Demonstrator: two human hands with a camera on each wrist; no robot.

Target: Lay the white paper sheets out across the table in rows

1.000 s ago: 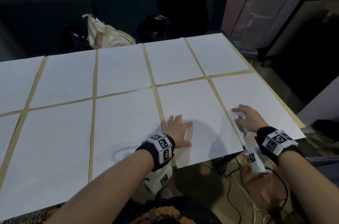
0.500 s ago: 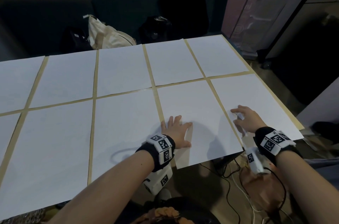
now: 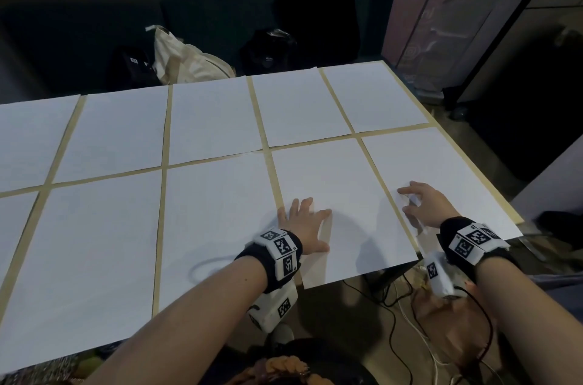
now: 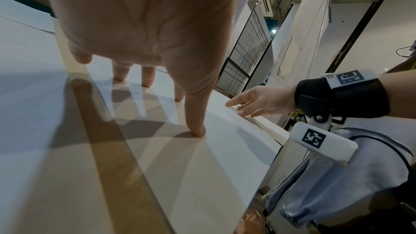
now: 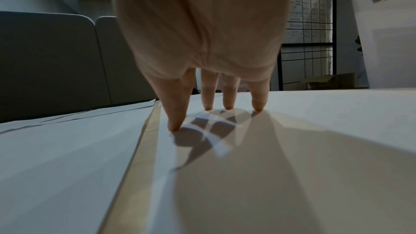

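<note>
White paper sheets lie in two rows over the wooden table (image 3: 159, 242), with narrow strips of wood showing between them. My left hand (image 3: 307, 224) lies flat, fingers spread, on the near-row sheet second from the right (image 3: 340, 176). In the left wrist view its thumb and fingers (image 4: 198, 131) press down on that paper. My right hand (image 3: 422, 203) rests its straight fingertips (image 5: 175, 127) on the left edge of the rightmost near sheet (image 3: 448, 170). Both of these sheets stick out past the table's near edge. Neither hand grips anything.
Behind the table stands a dark sofa with a cream tote bag (image 3: 186, 60) and black bags (image 3: 315, 22) on it. A pink partition (image 3: 426, 6) stands at the far right. Cables (image 3: 394, 306) lie on the floor below the near edge.
</note>
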